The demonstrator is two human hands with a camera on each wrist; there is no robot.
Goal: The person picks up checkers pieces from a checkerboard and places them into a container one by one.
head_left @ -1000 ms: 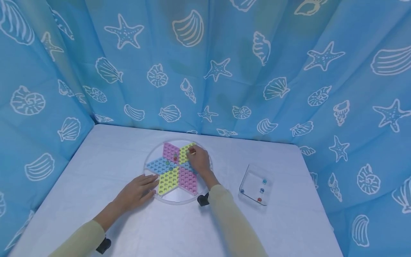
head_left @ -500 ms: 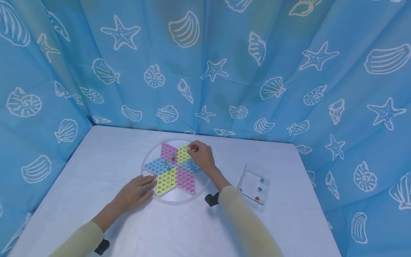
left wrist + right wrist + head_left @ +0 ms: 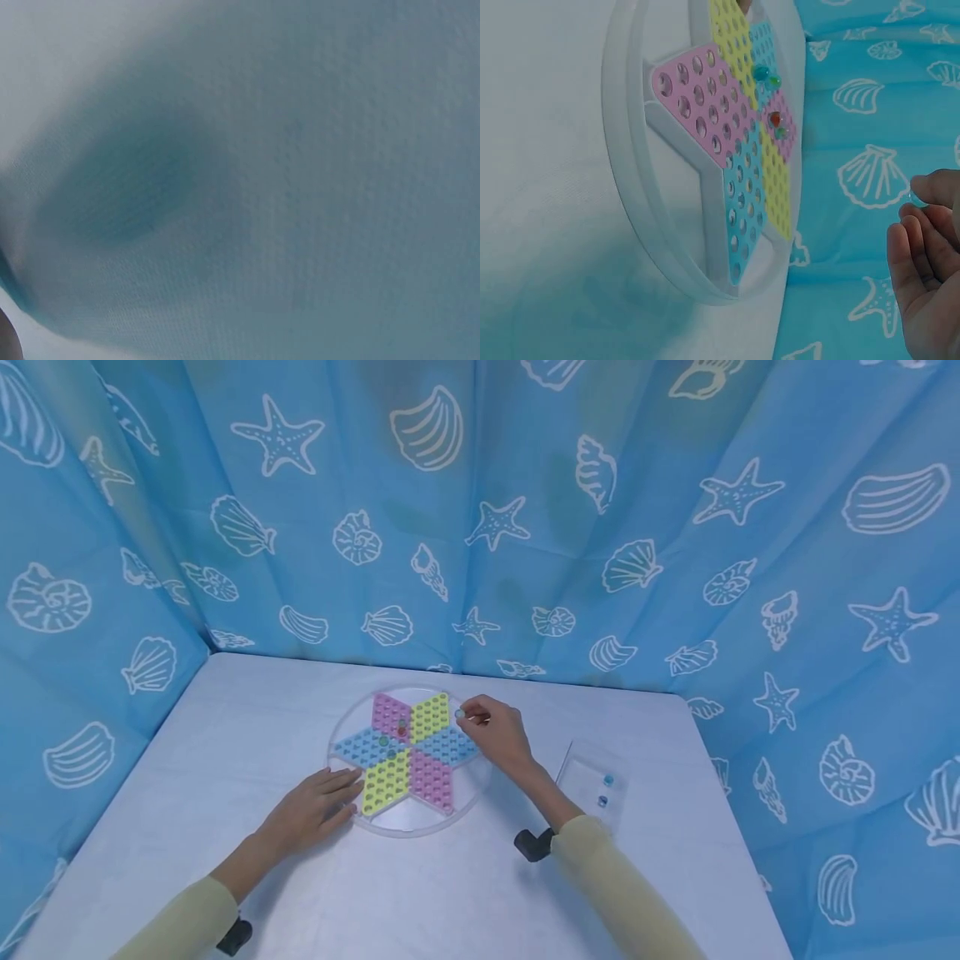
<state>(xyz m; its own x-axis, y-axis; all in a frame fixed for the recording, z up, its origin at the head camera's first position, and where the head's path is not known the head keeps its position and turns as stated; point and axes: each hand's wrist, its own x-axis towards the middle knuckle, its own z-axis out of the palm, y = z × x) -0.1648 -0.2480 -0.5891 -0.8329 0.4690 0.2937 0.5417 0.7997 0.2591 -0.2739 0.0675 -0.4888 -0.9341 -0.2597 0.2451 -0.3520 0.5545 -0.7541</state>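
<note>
A round Chinese checkers board [image 3: 431,777] with pink, yellow and blue star points lies on the table. Several marbles sit in its holes near the middle, among them a red marble [image 3: 775,118] and a teal marble [image 3: 761,73]. My right hand [image 3: 498,735] pinches a pale, clear marble [image 3: 460,714] between thumb and fingertips, above the board's far right rim. At the board's left edge, my left hand [image 3: 311,810] rests with its fingers extended, fingertips at the rim. The left wrist view is mostly blurred bluish cloth.
A clear plastic box [image 3: 573,768] stands right of the board, partly hidden by the right forearm; a light blue marble [image 3: 608,781] and a darker blue marble [image 3: 603,802] show inside. A blue shell-print curtain [image 3: 420,585] borders the table's back and sides.
My right hand has moved right, from above the board's far yellow point to its rim, holding the marble. My left hand stays in place. The view has shifted slightly.
</note>
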